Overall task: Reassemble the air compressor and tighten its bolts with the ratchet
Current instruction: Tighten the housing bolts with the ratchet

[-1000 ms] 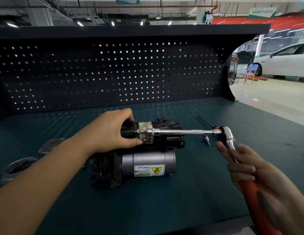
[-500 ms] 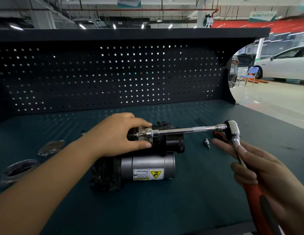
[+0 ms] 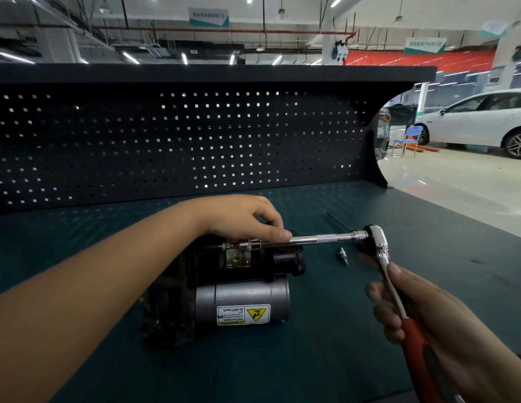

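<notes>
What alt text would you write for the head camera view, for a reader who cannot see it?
A person's right hand grips a red-handled ratchet; the left hand holds its long extension against the top of an air compressor lying on a dark workbench.

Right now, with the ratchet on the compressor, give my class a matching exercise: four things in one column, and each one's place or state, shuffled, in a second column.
Things
1. ratchet handle
2. extension bar
3. warning label
4. small loose bit

Places or states
A. lies alone on the bench
B. stuck on the grey cylinder of the air compressor
C. held in the fingers of the left hand
D. gripped by the right hand

Pairs: 1-D, 2-C, 3-B, 4-A.
</notes>
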{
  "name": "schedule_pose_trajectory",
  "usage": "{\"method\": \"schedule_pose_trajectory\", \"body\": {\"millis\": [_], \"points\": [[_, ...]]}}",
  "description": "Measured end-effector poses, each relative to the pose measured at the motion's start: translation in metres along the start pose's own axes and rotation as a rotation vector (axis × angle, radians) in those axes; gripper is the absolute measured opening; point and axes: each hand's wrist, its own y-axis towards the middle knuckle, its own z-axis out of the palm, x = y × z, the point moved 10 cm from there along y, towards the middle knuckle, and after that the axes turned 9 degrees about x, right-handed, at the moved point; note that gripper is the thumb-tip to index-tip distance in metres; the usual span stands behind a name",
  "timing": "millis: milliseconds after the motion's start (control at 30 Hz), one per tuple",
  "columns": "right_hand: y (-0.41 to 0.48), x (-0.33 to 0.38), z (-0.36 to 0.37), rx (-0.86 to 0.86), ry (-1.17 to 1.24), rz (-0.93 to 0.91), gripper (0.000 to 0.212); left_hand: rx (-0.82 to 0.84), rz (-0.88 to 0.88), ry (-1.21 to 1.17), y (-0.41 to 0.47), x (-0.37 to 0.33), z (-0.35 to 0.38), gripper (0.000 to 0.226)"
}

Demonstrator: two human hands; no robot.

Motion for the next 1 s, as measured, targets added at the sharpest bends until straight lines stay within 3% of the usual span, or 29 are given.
{"method": "schedule_pose_trajectory", "body": {"millis": [67, 167, 333, 500, 600, 667, 767, 867, 1000], "points": [[-0.003, -0.002, 0.003, 0.017, -0.020, 0.033, 0.030, 0.045, -0.021, -0.008, 0.005, 0.002, 0.000, 0.038], [-0.006, -0.003, 0.011, 0.058, -0.034, 0.070, 0.036, 0.044, -0.022, 0.003, 0.009, 0.007, 0.004, 0.015], [-0.005, -0.002, 0.018, 0.106, -0.065, 0.005, 0.034, -0.044, -0.007, 0.004, 0.009, 0.010, 0.003, 0.017], [-0.014, -0.002, 0.013, 0.121, -0.140, -0.085, 0.052, -0.089, 0.029, 0.019, 0.007, 0.008, 0.003, 0.016], [-0.026, -0.015, 0.006, 0.121, -0.208, 0.012, 0.044, -0.088, 0.038, 0.016, 0.007, 0.009, 0.004, 0.015], [-0.033, -0.025, -0.008, 0.069, -0.403, 0.072, 0.035, -0.083, 0.058, 0.015, 0.007, 0.009, 0.005, 0.014], [-0.034, -0.019, -0.023, -0.033, -0.726, -0.052, 0.015, -0.087, 0.095, -0.005, 0.003, 0.005, 0.004, 0.015], [-0.029, -0.006, -0.030, -0.143, -0.848, -0.171, 0.020, -0.105, 0.144, -0.081, -0.001, 0.001, 0.003, 0.014], [-0.010, 0.008, -0.026, -0.128, -1.002, -0.266, 0.020, -0.116, 0.154, -0.133, -0.003, 0.000, 0.004, 0.012]]}}
